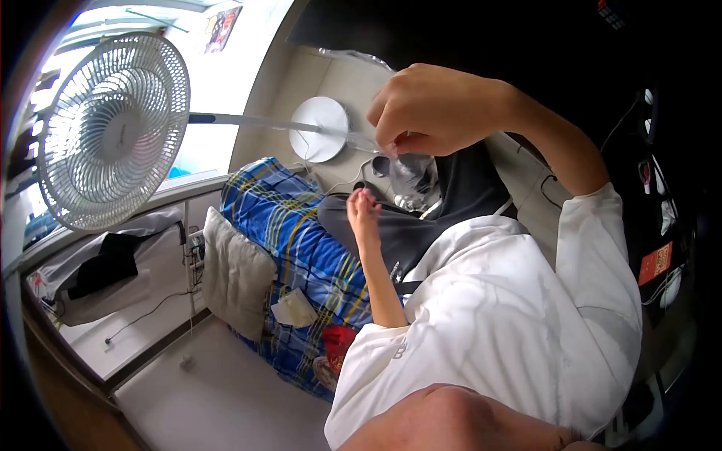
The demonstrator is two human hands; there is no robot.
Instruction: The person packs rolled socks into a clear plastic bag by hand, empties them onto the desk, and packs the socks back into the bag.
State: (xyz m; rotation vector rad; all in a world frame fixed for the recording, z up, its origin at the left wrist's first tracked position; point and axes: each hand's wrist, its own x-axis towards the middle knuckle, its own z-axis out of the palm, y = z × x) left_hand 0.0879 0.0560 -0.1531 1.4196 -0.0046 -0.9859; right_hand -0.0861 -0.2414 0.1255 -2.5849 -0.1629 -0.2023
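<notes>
My right hand [432, 109] is raised in front of me, its fingers pinched on thin clear plastic [362, 143]. More clear film shows beyond the knuckles. Lower and to the left is my left hand [365, 210], close above my dark-trousered leg. Its fingers are curled together and slightly blurred; anything between them is too small to make out. Below my right hand, a crumpled clear plastic bag [412, 179] with dark and pale contents lies between my legs.
A white standing fan [116, 135] is at the left, its round base [320, 120] on the tiled floor. A blue plaid cloth [282, 218] lies under a pale cushion [235, 270], a small white packet [293, 308] and a red item [338, 342]. Cables run nearby.
</notes>
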